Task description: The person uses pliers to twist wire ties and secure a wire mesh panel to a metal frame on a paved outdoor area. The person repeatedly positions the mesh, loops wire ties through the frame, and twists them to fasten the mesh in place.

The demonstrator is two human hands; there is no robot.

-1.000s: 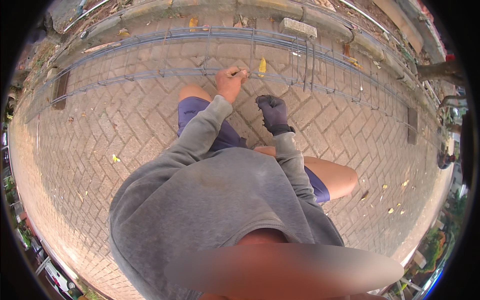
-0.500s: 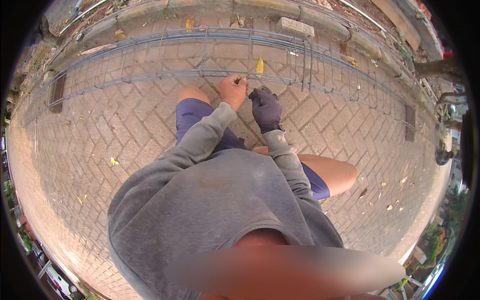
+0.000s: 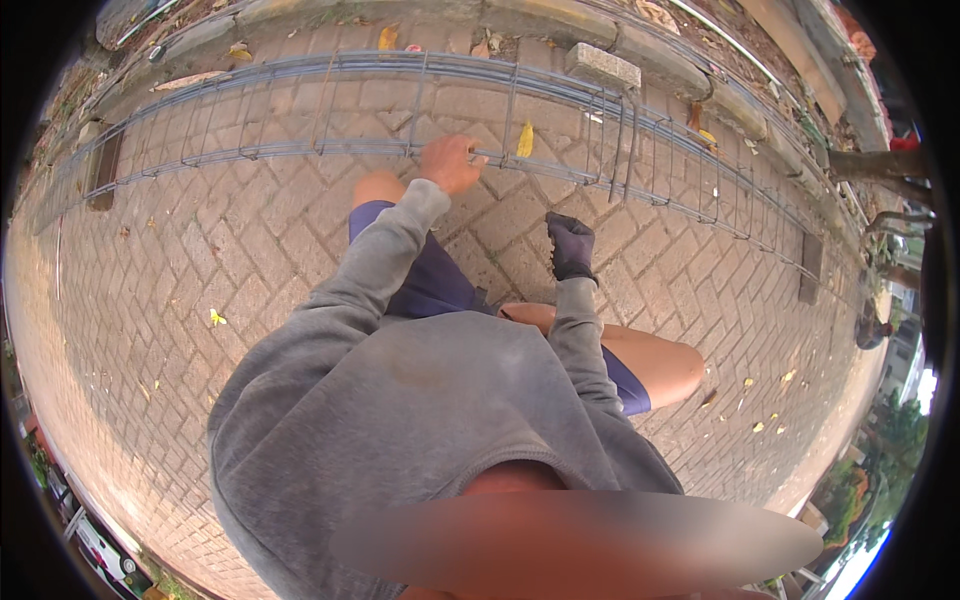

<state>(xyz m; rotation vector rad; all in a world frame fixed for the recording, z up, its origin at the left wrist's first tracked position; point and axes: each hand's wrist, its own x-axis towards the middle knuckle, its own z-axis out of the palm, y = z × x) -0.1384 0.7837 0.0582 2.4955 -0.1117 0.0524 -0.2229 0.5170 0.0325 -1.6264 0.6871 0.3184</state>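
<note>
A long cage of thin grey steel rebar (image 3: 350, 149), with rods joined by rectangular stirrups, runs from left to right in front of me. My left hand (image 3: 452, 165) is bare and lies over the cage's near rods, its fingers curled round them; the fingertips are partly hidden. Back from the cage, above the paving to the right, my right hand (image 3: 571, 246) wears a dark glove and is closed in a fist. Whether something small is inside that fist cannot be made out.
Wooden blocks (image 3: 103, 172) prop the cage near its left end and another block (image 3: 810, 268) is at its right. A concrete block (image 3: 603, 67) rests by the far rods. Behind runs a stone kerb (image 3: 540, 22). Yellow leaves (image 3: 525, 139) dot the brick paving (image 3: 280, 250).
My right hand has pulled away from the near rods, toward me and to the right. My left hand has shifted slightly left and forward, onto the rods.
</note>
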